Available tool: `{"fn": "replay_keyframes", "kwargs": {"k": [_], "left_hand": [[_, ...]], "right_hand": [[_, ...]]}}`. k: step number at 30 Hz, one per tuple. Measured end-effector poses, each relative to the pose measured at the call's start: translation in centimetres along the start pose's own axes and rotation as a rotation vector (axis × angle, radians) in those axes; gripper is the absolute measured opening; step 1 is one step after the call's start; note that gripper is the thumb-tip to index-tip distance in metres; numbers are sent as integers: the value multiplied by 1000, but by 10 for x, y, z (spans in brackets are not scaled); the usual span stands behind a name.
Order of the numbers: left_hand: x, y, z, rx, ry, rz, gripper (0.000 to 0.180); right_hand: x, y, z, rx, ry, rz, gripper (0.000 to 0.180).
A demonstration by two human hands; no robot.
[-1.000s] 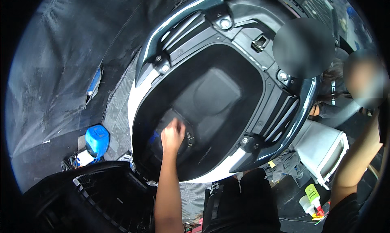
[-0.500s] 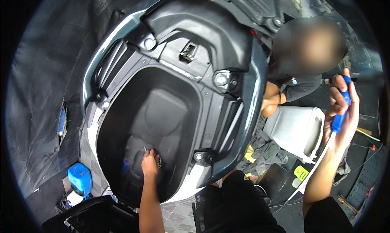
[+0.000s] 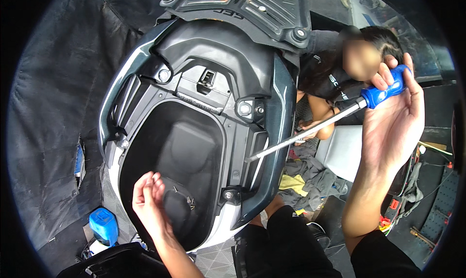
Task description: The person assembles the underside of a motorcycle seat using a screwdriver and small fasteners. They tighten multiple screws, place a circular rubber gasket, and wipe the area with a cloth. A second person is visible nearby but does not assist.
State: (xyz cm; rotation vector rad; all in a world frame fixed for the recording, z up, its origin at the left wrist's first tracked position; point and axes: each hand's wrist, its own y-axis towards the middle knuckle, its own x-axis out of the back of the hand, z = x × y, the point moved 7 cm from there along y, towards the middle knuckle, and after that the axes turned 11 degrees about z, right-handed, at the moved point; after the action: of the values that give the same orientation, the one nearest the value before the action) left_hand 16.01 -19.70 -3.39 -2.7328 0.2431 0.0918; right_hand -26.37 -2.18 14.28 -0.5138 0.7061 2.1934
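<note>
Screwdriver [image 3: 335,118] with a blue handle and long metal shaft, gripped in the raised right hand [image 3: 393,118]; fingers wrap the handle, and the shaft slants down-left, its tip at the inner rim of the scooter's open storage compartment [image 3: 189,147]. Left hand [image 3: 150,198] hovers over the compartment, fingers loosely curled, palm up, holding nothing visible. Small screws [image 3: 189,200] lie just beside it on the compartment floor. Another person [image 3: 330,79] crouches beyond the scooter.

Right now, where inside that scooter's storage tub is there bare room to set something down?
The raised floor in the middle of the tub, between its latch-side wall and the left hand, lies bare. Nearer the person it is crowded: loose screws lie beside that hand. The right hand holds the screwdriver over the right rim.
</note>
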Motion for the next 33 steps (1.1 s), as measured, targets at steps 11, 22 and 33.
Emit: {"fn": "replay_keyframes", "kwargs": {"k": [11, 22, 33], "left_hand": [[-176, -40, -11, 325, -954, 515, 19], [-191, -49, -9, 302, -862, 475, 21], [-186, -46, -16, 158, -654, 445, 23]], "right_hand": [[7, -27, -26, 89, 48, -112, 31], [21, -34, -27, 136, -8, -216, 33], [26, -35, -23, 177, -45, -202, 34]]}}
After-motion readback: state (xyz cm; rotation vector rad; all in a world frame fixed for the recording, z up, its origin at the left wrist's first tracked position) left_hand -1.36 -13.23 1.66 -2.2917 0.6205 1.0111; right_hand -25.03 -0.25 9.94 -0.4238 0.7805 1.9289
